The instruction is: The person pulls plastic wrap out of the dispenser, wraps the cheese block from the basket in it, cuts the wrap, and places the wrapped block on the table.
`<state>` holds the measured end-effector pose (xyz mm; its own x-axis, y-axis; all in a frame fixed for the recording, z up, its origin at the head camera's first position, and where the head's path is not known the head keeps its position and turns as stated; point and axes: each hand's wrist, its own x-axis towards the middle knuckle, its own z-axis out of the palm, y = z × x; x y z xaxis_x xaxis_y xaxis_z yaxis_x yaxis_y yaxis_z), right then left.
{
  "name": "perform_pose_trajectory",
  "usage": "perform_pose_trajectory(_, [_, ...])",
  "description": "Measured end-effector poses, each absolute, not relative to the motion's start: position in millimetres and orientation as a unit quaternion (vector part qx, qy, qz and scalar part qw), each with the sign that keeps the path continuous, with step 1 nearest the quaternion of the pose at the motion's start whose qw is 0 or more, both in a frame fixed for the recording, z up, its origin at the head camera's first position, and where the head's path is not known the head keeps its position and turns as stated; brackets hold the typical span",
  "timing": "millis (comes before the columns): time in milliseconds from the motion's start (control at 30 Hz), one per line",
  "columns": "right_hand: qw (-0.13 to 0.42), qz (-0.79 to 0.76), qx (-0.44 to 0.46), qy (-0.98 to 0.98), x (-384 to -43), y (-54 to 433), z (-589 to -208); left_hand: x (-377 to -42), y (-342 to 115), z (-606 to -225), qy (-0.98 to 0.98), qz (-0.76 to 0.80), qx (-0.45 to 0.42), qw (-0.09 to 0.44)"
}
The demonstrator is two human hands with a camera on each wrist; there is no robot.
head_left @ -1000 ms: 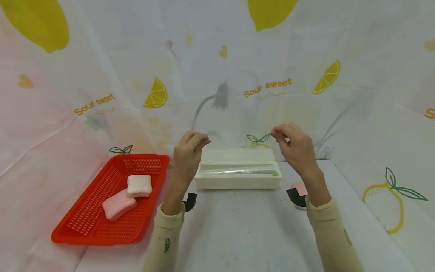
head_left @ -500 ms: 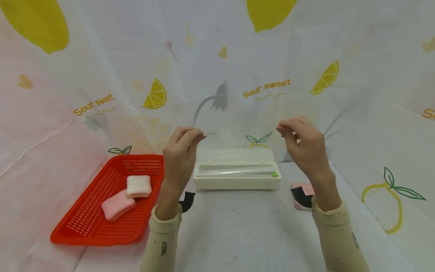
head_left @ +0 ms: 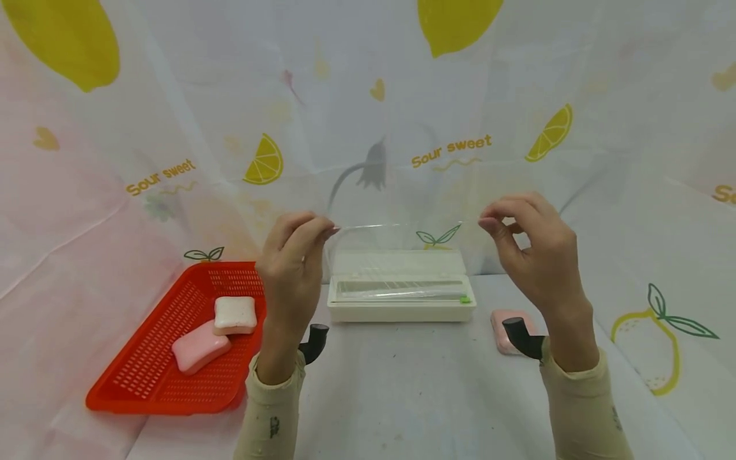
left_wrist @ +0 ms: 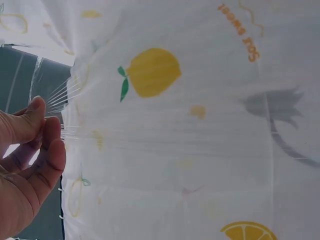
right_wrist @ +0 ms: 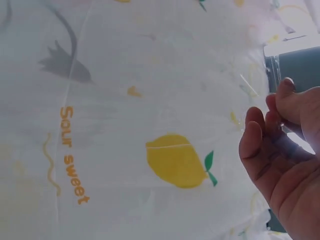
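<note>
A sheet of clear cling film (head_left: 379, 225) is stretched between the two hands, its top edge a thin bright line. My left hand (head_left: 292, 265) pinches one corner between thumb and fingers; in the left wrist view the film (left_wrist: 62, 95) gathers into creases at the fingertips. My right hand (head_left: 539, 259) pinches the other end, and the sheet is barely visible in the right wrist view. Behind and below stands a white cling film dispenser (head_left: 402, 313) with its lid (head_left: 397, 262) raised. A film roll (head_left: 397, 291) lies inside, and a green slider (head_left: 465, 299) sits at the right end.
At the left, a red plastic basket (head_left: 144, 406) contains a white soap bar (head_left: 236, 313) and a pink soap bar (head_left: 200, 347). Another pink soap bar (head_left: 499, 332) lies on the white table (head_left: 414, 396) near the right wrist. A lemon-print cloth (head_left: 345, 96) hangs behind.
Both hands have moved apart, the left one leftward and the right one rightward and slightly up. The film's edge between them now shows as a taut line.
</note>
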<state>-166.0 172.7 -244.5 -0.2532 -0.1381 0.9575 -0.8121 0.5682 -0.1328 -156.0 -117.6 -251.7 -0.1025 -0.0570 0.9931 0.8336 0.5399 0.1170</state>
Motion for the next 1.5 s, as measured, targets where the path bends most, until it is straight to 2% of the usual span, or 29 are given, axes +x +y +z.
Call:
perform_pose_trajectory(133, [0.526, 0.339, 0.34, -0.702, -159, 169, -241, -149, -118, -249, -0.635, -0.373, -0.3, 0.606])
perform_pose_trajectory(367, [0.546, 0.35, 0.35, -0.675, -152, 163, -241, -145, -124, -257, -0.651, -0.368, -0.308, 0.588])
perform_pose_trajectory(600, [0.486, 0.318, 0.399, -0.71, -157, 178, -264, -141, -139, -274, -0.693, -0.319, -0.33, 0.556])
perform_pose_trajectory(700, [0.448, 0.323, 0.417, -0.722, -157, 185, -275, -136, -148, -282, -0.71, -0.316, -0.363, 0.514])
perform_pose_trajectory(833, [0.372, 0.373, 0.456, -0.717, -154, 192, -289, -129, -159, -296, -0.73, -0.367, -0.404, 0.413])
perform_pose_trajectory(967, [0.257, 0.437, 0.478, -0.717, -150, 199, -306, -124, -170, -310, -0.752, -0.432, -0.404, 0.291])
perform_pose_trajectory(1167, [0.043, 0.5, 0.432, -0.749, -140, 203, -334, -124, -185, -337, -0.766, -0.479, -0.412, 0.118])
perform_pose_trajectory(1300, [-0.065, 0.521, 0.418, -0.741, -136, 202, -355, -127, -190, -364, -0.745, -0.499, -0.442, -0.022])
perform_pose_trajectory(1500, [-0.205, 0.512, 0.357, -0.754, -125, 195, -383, -126, -189, -401, -0.72, -0.51, -0.419, -0.213])
